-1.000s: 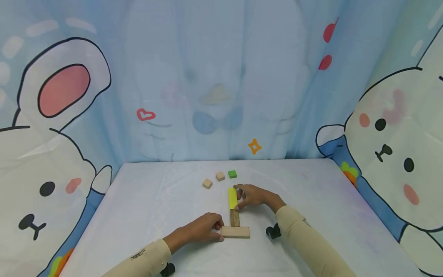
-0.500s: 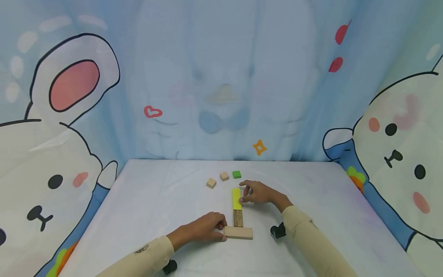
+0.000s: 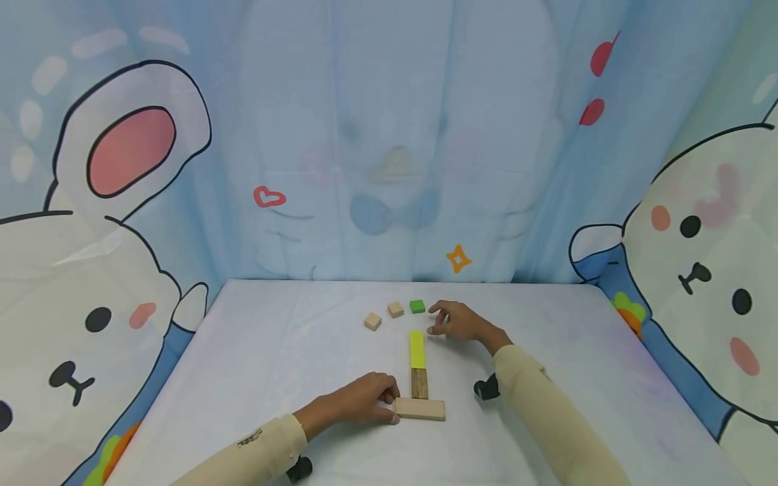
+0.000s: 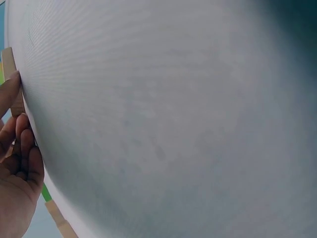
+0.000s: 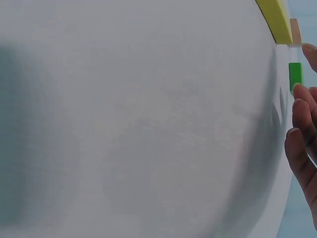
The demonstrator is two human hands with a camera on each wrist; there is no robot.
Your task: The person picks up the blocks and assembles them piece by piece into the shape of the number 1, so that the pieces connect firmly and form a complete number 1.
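My left hand (image 3: 366, 398) pinches the left end of a plain wooden block (image 3: 424, 409) that lies crosswise on the table; thumb at its front, fingers behind. From that block's back edge a dark brown block (image 3: 419, 383) runs away from me, with a yellow block (image 3: 417, 349) in line beyond it. Together the three form an upside-down T. Holding nothing, my right hand (image 3: 460, 320) hovers just right of a small green block (image 3: 417, 306), thumb and forefinger apart. The right wrist view shows its fingertips (image 5: 297, 89) close to the green block.
Two small plain wooden blocks, one nearer (image 3: 373, 321) and one farther (image 3: 396, 309), lie left of the green block. A white cloth covers the table (image 3: 292, 337). Behind it hangs a blue printed curtain (image 3: 340, 135).
My right hand has left the yellow block's side and moved away from me to the green block. The left hand stays at the plain block's end. The head view has shifted slightly.
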